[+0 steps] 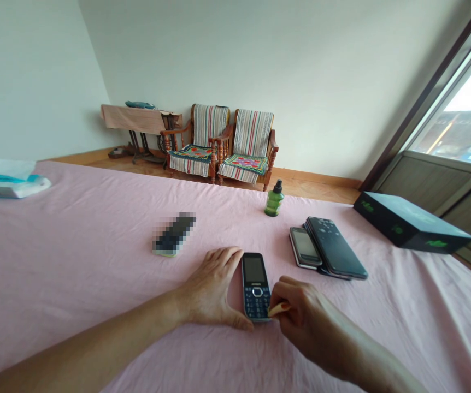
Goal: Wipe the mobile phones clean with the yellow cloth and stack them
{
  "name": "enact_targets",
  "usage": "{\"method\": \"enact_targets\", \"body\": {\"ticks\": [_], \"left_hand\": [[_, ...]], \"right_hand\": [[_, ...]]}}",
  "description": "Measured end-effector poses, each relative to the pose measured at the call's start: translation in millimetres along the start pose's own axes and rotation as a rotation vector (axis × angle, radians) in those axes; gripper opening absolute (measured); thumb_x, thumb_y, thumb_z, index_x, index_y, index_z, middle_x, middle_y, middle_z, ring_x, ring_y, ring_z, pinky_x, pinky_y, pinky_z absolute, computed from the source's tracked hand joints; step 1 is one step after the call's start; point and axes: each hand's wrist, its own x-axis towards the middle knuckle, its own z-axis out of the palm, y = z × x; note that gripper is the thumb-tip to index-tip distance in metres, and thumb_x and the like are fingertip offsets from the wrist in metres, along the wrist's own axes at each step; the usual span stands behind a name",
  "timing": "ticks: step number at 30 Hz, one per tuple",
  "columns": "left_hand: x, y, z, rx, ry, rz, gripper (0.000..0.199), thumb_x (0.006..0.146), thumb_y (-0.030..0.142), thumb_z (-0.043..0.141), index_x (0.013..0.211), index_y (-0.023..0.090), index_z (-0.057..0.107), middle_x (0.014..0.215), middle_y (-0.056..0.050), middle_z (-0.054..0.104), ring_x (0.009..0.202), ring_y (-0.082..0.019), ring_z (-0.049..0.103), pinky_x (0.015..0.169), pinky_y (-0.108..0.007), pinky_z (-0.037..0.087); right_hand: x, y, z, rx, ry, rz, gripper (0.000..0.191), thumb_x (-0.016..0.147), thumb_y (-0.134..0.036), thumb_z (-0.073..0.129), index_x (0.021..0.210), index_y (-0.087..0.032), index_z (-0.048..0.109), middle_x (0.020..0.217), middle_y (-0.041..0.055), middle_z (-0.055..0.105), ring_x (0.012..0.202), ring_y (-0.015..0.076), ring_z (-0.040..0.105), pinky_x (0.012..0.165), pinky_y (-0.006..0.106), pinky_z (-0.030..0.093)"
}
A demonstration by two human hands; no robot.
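Note:
A dark keypad phone (255, 289) lies face up on the pink cloth, its screen end away from me. My left hand (215, 286) steadies it from the left, with fingertips at the upper left corner and thumb by the lower edge. From the right, my right hand (301, 311) is closed around a slim pale-yellow thing (280, 309), whose end meets the lower right of the keypad. Most of that thing is hidden in the fingers, so its kind is unclear.
The pink cloth (96, 229) bears a blurred phone (175, 234), a green spray bottle (274, 201), a small silver phone (305, 248), a large dark phone (336, 248), a black box (411, 224) and a tissue pack (6, 185). Two wooden chairs (243, 142) stand beyond.

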Motion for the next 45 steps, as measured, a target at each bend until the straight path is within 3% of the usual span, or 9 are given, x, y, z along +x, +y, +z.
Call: {"method": "enact_targets", "body": {"ticks": [11,18,23,30,37,45], "left_hand": [[-0.4,-1.4,1.8,0.005,0.004,-0.001,0.113,0.052,0.071,0.07,0.139,0.012,0.03,0.143,-0.019,0.034,0.131,-0.039,0.03,0.109,-0.051,0.025],[0.0,0.1,1.5,0.006,0.038,0.011,0.11,0.051,0.07,0.07,0.138,0.015,0.031,0.139,-0.017,0.039,0.128,-0.037,0.035,0.107,-0.051,0.027],[0.4,0.9,0.1,0.009,0.028,0.02,0.109,0.051,0.07,0.071,0.137,0.015,0.032,0.142,-0.018,0.036,0.13,-0.037,0.032,0.108,-0.051,0.026],[0.7,0.3,0.5,-0.026,0.066,0.046,0.11,0.049,0.07,0.073,0.136,0.016,0.032,0.138,-0.016,0.04,0.127,-0.037,0.037,0.106,-0.049,0.029],[0.6,0.2,1.2,-0.006,0.043,0.029,0.111,0.05,0.072,0.071,0.137,0.015,0.031,0.138,-0.017,0.04,0.127,-0.037,0.036,0.106,-0.05,0.028],[0.7,-0.8,2.7,-0.025,0.068,0.047,0.11,0.048,0.069,0.074,0.136,0.018,0.031,0.138,-0.015,0.04,0.126,-0.037,0.037,0.105,-0.049,0.029]], "right_hand": [[-1.6,-8.1,2.8,0.113,-0.031,-0.073,0.036,0.068,0.005,0.044,0.075,-0.021,0.067,0.076,-0.0016,0.059,0.068,0.0088,0.055,0.059,0.019,0.034],[0.1,-15.1,6.2,0.115,-0.008,-0.098,0.03,0.075,0.002,0.046,0.075,-0.02,0.066,0.082,0.0001,0.059,0.075,0.0109,0.055,0.064,0.021,0.037],[-0.8,-13.5,3.2,0.084,-0.015,-0.086,0.032,0.068,0.006,0.044,0.07,-0.019,0.063,0.077,-0.0013,0.057,0.072,0.0102,0.053,0.062,0.02,0.036],[1.6,-16.1,12.7,0.098,0.009,-0.128,0.03,0.074,0.003,0.045,0.076,-0.018,0.065,0.082,0.0018,0.057,0.077,0.0129,0.054,0.067,0.022,0.039],[1.9,-14.0,6.4,0.07,-0.011,-0.139,0.03,0.068,0.006,0.045,0.072,-0.018,0.062,0.08,-0.0004,0.057,0.076,0.0118,0.052,0.067,0.022,0.038],[4.3,-17.8,7.2,0.046,-0.014,-0.173,0.026,0.078,0.002,0.048,0.075,-0.018,0.064,0.083,0.0012,0.057,0.078,0.0129,0.053,0.069,0.023,0.039]]}}
